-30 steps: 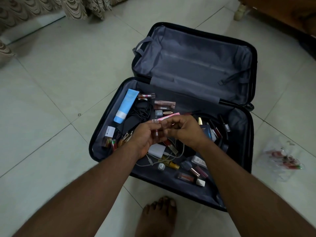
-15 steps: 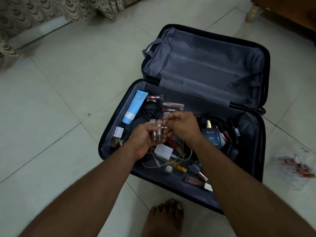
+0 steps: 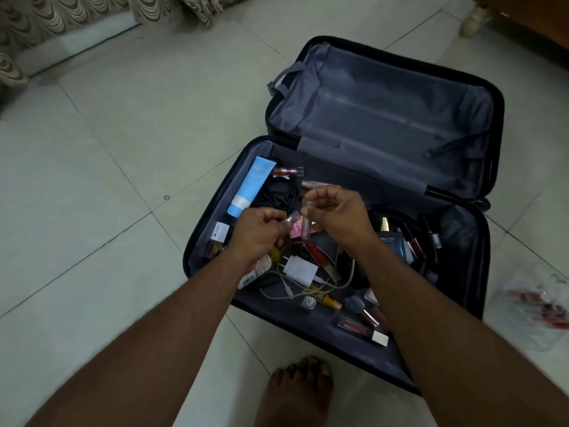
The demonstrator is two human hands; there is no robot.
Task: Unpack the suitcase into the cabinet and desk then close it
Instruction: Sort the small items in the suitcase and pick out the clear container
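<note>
Suitcase [image 3: 354, 362], black with grey lining, lies open flat on a pale tiled floor [image 3: 107, 180], seen from above by the person unpacking it. Nearest the viewer, a bare foot [image 3: 297, 392] rests on the tiles just short of the case's near edge, and two bare forearms reach forward over it. In the near half lie a loose scatter of small cosmetics: a lip gloss with a white cap [image 3: 363, 331], a small yellow bottle [image 3: 331, 302], a white charger plug [image 3: 300, 269] with a pale cable [image 3: 348, 280] looping around it. Above this clutter the left hand [image 3: 258, 234] has its fingers curled closed around a small clear vial [image 3: 292, 217], and the right hand [image 3: 338, 215] pinches a second small clear vial [image 3: 305, 221] between thumb and fingertips, the two hands almost touching. A pink item [image 3: 296, 232] shows just under the vials; whether either hand holds it cannot be told. To the right lies a blue perfume box [image 3: 395, 246] beside dark red tubes [image 3: 414, 243]. Farther back on the left are a light blue tube [image 3: 251, 188] and a coil of black cable [image 3: 278, 194]. Beyond, the lid half [image 3: 385, 124] holds nothing. A clear plastic bag [image 3: 538, 309] lies on the floor to the right, and patterned curtains [image 3: 61, 20] hang at the far left.
</note>
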